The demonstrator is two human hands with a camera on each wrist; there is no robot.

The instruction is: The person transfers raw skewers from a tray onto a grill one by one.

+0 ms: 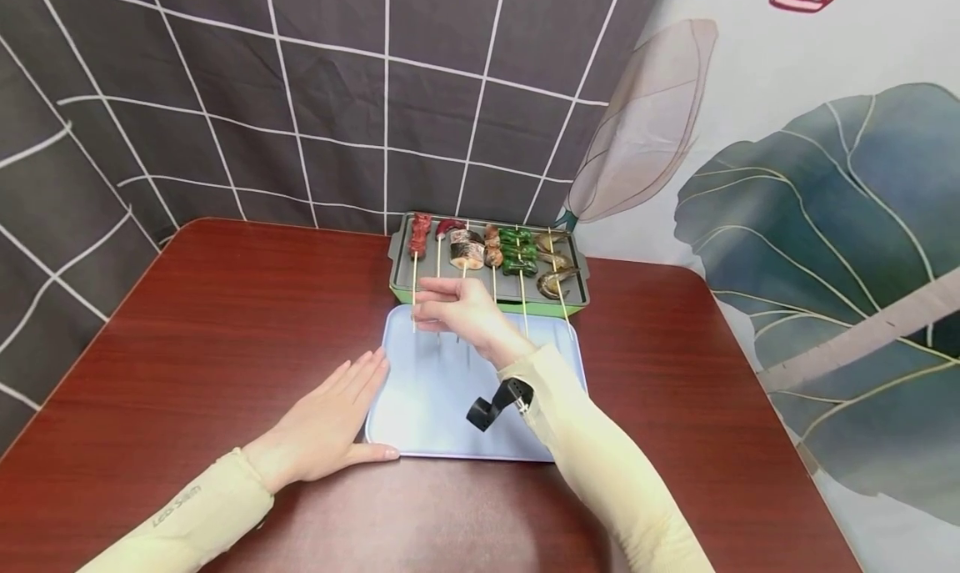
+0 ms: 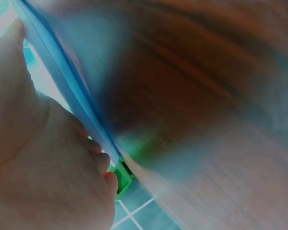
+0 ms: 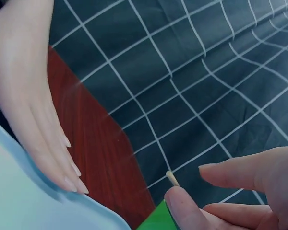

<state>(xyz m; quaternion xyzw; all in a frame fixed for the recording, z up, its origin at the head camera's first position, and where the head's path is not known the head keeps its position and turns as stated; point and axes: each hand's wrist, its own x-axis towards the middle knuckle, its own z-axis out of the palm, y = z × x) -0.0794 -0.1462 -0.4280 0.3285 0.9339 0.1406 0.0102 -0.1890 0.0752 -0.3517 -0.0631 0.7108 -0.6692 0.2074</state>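
Observation:
My left hand (image 1: 330, 419) rests with straight fingers along the left edge of a pale blue tray (image 1: 420, 414), its thumb at the near corner. The right hand (image 1: 468, 314) is over the tray's far side. Its fingertips are around the lower stick of the leftmost skewer, which carries red meat (image 1: 421, 235). In the right wrist view the thumb and forefinger stand apart, with the stick's end (image 3: 172, 178) showing by the thumb. Several more skewers lie alongside on a grey-topped green grill (image 1: 397, 260), including a fish slice (image 1: 467, 249), green peppers (image 1: 517, 252) and shrimp (image 1: 555, 281).
The grill stands against the tray's far edge, near the back of the reddish-brown table (image 1: 247, 323). Behind it hangs a dark gridded cloth (image 1: 322, 98). A leaf-patterned cloth (image 1: 810, 206) hangs at the right. Skewer sticks reach over the tray.

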